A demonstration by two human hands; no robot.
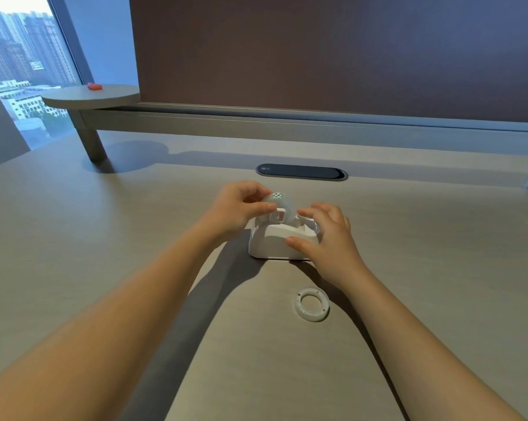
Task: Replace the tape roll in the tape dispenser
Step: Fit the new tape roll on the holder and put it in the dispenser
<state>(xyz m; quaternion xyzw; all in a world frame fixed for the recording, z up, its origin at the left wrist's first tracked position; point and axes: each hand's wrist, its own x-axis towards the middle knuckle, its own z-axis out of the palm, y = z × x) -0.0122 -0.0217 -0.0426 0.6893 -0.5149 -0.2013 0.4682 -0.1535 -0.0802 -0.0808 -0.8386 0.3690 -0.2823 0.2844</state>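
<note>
The left hand (236,208) pinches a translucent tape roll (282,205) between thumb and fingers, holding it at the rear top of the white tape dispenser (279,241), where the roll sits partly down in the cradle. The right hand (326,235) is half spread, fingers loosely curled over the dispenser's right end, thumb pressed on its near side wall. The dispenser stands on the bench (104,253). An empty white ring core (312,304) lies flat on the bench, nearer the person than the dispenser, just beside the right wrist.
</note>
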